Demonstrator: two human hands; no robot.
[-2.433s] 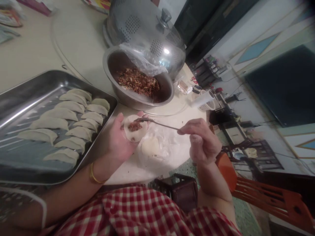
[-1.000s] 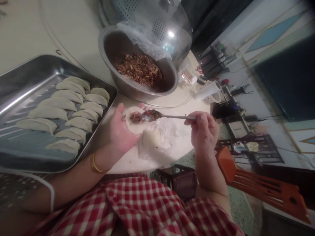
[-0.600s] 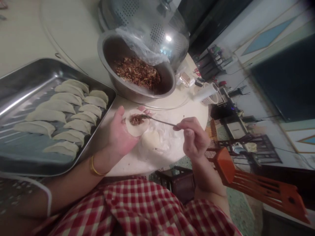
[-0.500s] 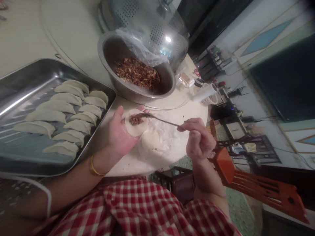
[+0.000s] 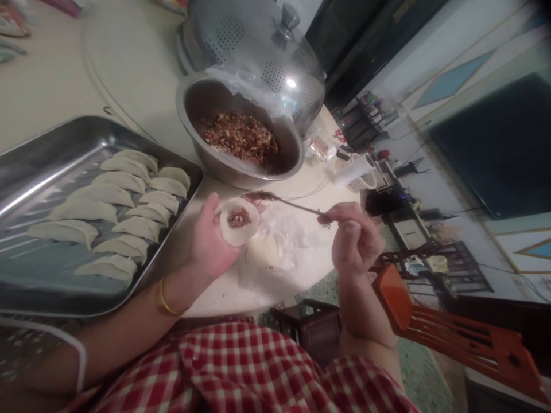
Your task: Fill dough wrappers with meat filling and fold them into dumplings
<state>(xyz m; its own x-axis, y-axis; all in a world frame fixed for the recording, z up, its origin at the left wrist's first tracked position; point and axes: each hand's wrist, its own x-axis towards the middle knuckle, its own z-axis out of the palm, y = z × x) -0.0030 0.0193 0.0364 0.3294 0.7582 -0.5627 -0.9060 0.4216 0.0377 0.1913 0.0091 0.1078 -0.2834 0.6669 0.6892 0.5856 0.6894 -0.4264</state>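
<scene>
On the palm and fingers of my left hand [image 5: 209, 246] rests a round, flat dumpling wrapper [image 5: 236, 236]. A small mound of meat filling [image 5: 239, 217] sits at its middle. My right hand [image 5: 358, 238] pinches the handle end of a thin metal spoon [image 5: 301, 207], whose bowl is just right of the wrapper and apart from it. More round wrappers [image 5: 262, 253] lie below, on a crumpled clear plastic bag [image 5: 295, 232]. Behind my hands stands a metal bowl [image 5: 241, 179] holding chopped filling [image 5: 241, 137], with plastic film over its back rim.
At left, a metal tray [image 5: 196, 172] holds several folded dumplings [image 5: 105, 195] in two rows. A perforated metal steamer with a lid [image 5: 253, 46] stands behind the bowl. A white roll [image 5: 355, 169] and a basket are at the table's right. An orange chair [image 5: 394, 298] stands lower right.
My right hand has drawn the spoon slightly right, off the wrapper, leaving the filling on it. My left hand still holds the wrapper. The view has shifted slightly.
</scene>
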